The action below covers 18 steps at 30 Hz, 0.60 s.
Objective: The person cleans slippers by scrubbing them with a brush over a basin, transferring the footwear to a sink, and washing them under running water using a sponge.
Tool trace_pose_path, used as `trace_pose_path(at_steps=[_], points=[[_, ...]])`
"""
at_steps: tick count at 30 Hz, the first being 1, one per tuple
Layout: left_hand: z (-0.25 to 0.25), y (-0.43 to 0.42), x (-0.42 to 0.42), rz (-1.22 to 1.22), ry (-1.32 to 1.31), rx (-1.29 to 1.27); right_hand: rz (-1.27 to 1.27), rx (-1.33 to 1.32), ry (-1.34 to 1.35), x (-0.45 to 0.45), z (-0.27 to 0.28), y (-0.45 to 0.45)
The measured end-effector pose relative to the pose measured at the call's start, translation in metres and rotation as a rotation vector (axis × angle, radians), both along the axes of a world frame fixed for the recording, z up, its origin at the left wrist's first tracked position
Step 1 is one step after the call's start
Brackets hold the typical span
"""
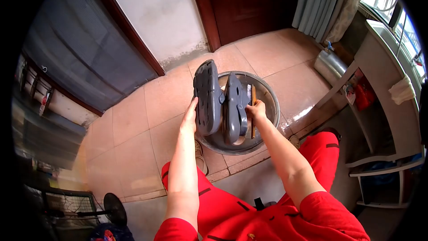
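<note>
Two dark grey clogs are held up side by side over a round metal basin (pixel 273 93) on the floor. The left clog (pixel 207 102) shows its sole, and my left hand (pixel 190 116) presses against its left side, with the fingers partly hidden behind it. The right clog (pixel 233 107) is turned on its side, its strap towards the right. My right hand (pixel 256 110) is closed on a wooden scrubbing brush (pixel 253 127) with white bristles, right beside the right clog.
A dark red door (pixel 254 9) stands ahead. To the right are a metal canister (pixel 330 65) and a grey shelf unit (pixel 376 98) holding a red item. A black round object (pixel 115 209) lies at the lower left.
</note>
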State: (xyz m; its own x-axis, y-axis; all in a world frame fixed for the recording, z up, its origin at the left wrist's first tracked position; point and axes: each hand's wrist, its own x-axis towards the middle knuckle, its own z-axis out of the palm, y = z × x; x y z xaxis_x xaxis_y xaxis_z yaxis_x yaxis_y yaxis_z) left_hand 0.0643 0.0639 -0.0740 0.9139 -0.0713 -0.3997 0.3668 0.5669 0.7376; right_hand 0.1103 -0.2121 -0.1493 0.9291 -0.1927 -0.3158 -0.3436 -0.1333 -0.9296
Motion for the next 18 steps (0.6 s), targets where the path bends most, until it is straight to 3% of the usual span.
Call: trace_pose_path(at_steps=[1,3,5,8,10,11,13,14,18], points=[[0.009,-0.006,-0.004,-0.003,0.0,-0.001,0.02,0.133,-0.067,-0.004,0.009,-0.003],[0.037,-0.028,-0.019,0.012,-0.173,0.27,0.038,0.189,0.028,-0.021,0.056,-0.016],[0.031,-0.038,-0.019,-0.026,-0.188,0.25,0.152,0.247,0.05,-0.028,0.082,-0.044],[0.03,-0.058,-0.023,-0.027,-0.181,0.104,0.064,0.119,0.022,-0.03,0.086,-0.051],[0.033,-0.067,-0.021,-0.038,-0.214,0.103,-0.09,-0.268,-0.25,-0.03,0.083,-0.056],[0.035,-0.079,-0.02,-0.048,-0.263,0.102,-0.101,-0.263,-0.336,-0.053,0.131,-0.047],[0.042,-0.089,-0.021,-0.095,-0.308,0.154,-0.066,-0.297,-0.246,-0.062,0.153,-0.041],[0.048,-0.094,-0.025,-0.109,-0.333,0.169,-0.012,-0.442,-0.229,-0.07,0.165,-0.036],[0.054,-0.091,-0.025,-0.138,-0.263,0.234,0.018,-0.461,-0.06,-0.063,0.135,-0.04]])
